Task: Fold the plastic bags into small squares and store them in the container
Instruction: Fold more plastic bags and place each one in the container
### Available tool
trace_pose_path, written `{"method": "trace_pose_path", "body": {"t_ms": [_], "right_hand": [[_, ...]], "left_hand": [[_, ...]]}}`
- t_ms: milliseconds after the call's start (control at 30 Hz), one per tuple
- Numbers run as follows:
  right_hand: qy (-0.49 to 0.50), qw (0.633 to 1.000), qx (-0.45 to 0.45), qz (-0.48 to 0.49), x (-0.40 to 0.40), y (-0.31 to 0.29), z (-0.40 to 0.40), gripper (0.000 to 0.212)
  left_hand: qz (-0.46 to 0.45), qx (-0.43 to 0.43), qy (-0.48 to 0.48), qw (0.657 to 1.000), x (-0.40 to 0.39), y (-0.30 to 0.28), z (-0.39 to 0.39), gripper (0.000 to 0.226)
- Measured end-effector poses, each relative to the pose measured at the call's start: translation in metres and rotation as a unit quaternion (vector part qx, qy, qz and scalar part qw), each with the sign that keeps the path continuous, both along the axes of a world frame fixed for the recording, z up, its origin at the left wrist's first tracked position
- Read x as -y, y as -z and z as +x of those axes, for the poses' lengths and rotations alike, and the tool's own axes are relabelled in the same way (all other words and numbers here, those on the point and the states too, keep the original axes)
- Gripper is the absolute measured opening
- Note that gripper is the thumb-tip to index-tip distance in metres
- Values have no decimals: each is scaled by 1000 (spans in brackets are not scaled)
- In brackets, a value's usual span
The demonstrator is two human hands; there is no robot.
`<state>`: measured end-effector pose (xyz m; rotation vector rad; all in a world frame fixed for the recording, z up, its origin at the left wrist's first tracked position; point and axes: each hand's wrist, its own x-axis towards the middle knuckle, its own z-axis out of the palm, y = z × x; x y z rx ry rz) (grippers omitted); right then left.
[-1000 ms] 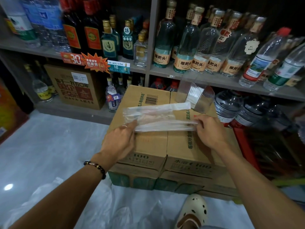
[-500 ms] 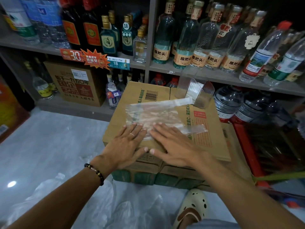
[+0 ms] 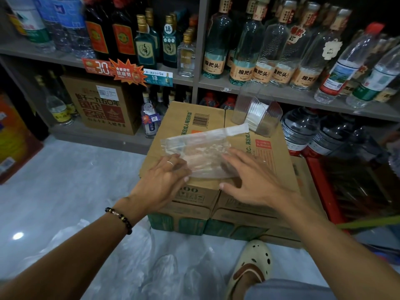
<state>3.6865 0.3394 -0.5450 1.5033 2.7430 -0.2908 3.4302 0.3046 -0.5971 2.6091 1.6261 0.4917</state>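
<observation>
Both my hands, left [image 3: 164, 180] and right [image 3: 249, 180], press flat, fingers spread, gripping nothing; the slick bag [image 3: 201, 154] could spring open or slide off the box [image 3: 270, 152].

From my remote view, the fingers [image 3: 173, 164] of the left hand [image 3: 161, 185] are partly veiled by the clear plastic bag [image 3: 201, 151], so I cannot tell whether they lie over or under its edge. The container [image 3: 257, 114] is transparent; the white contents appear to be folded bags, though too small to confirm. Loose plastic on the floor [image 3: 138, 256] is blurred. Both forearms and the shoe [image 3: 253, 260] are cut off by the bottom edge.
</observation>
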Motion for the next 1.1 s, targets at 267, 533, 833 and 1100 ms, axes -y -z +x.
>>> {"method": "trace_pose_path", "body": {"t_ms": [267,533,833,1100], "right_hand": [[-25,997,-74,27,8,2,-25,7],[15,993,-81,-85,-13,-28,-37,11],[-25,998,12,60,-69,-16,-97,16],[-9,999,29,41,-77,7,-111,15]], "left_hand": [[-107,127,-30,986,6,-11,8,69],[-82,-63,-17,995,10,12,-45,106],[-24,-101,59,993,5,15,-60,95],[12,-114,68,991,5,20,-66,79]]}}
